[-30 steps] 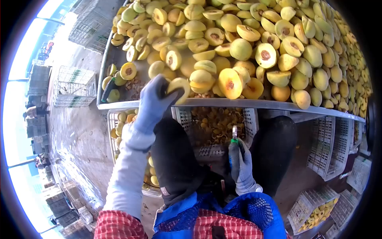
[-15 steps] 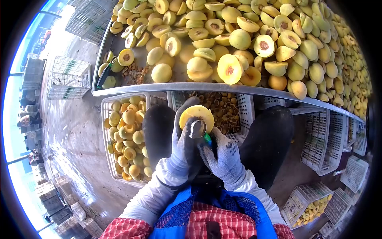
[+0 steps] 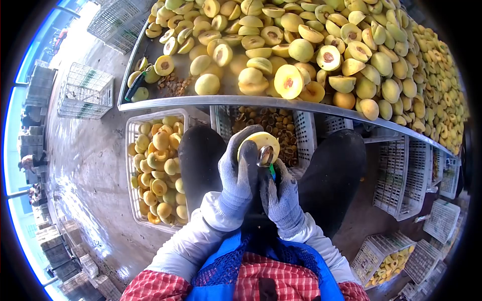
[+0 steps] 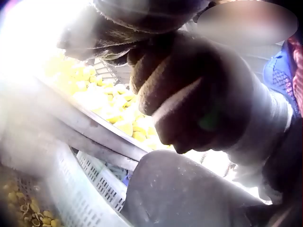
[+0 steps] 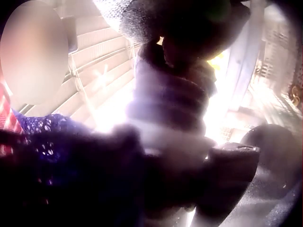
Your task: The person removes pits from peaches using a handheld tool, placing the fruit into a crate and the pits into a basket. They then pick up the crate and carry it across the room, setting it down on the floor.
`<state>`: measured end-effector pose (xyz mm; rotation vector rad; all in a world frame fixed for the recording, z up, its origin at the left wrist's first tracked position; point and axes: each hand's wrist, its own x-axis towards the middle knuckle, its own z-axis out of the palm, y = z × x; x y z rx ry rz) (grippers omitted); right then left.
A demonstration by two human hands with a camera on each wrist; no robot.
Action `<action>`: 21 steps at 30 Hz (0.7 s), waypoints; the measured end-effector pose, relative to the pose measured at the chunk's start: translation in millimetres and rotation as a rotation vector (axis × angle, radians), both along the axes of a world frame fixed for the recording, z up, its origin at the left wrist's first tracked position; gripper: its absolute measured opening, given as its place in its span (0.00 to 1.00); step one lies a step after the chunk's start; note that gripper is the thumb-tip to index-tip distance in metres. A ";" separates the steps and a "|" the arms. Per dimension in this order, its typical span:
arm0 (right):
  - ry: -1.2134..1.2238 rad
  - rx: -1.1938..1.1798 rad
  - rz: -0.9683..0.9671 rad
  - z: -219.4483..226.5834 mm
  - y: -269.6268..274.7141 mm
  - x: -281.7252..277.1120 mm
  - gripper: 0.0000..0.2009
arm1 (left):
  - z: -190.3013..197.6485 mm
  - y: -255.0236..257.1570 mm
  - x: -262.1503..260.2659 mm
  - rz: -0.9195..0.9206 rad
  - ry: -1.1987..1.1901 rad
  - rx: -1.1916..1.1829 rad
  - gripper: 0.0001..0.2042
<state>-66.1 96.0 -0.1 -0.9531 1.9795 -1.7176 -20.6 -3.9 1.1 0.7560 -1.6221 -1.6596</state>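
Observation:
In the head view a halved yellow fruit (image 3: 259, 141) is gripped by the gloved left hand (image 3: 238, 170), fingers wrapped round its far side. The gloved right hand (image 3: 284, 203) holds a tool by its green handle (image 3: 272, 172); the tool's round metal end (image 3: 265, 156) lies against the cut face. Both hands are close together above the lap. Dark gloved fingers (image 4: 175, 90) fill much of the left wrist view, their hold hidden. The right wrist view is dark and blurred, with a glove (image 5: 199, 28) at its top.
Halved fruits (image 3: 301, 50) cover a metal-edged table (image 3: 226, 101) in front. Below stand a crate of fruit halves (image 3: 131, 195) at the left and a crate of brown scraps (image 3: 304, 131) between the knees. A green-handled tool (image 3: 135, 86) lies at the table's left end.
The left hand has come back from the table's edge to the lap with a fruit half. The right hand has raised its tool to the fruit, and the metal end has shifted across the cut face.

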 end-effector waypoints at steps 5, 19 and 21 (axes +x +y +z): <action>-0.084 0.057 0.065 1.3 10.6 2.6 0.13 | -1.1 -4.2 7.7 -0.086 -0.069 -0.138 0.16; -0.027 0.023 0.026 -2.4 17.5 15.4 0.14 | 6.5 2.8 13.3 -0.078 -0.072 -0.273 0.14; 0.040 0.009 0.072 -12.3 22.0 16.8 0.15 | 12.7 -1.1 14.4 -0.144 -0.095 -0.260 0.13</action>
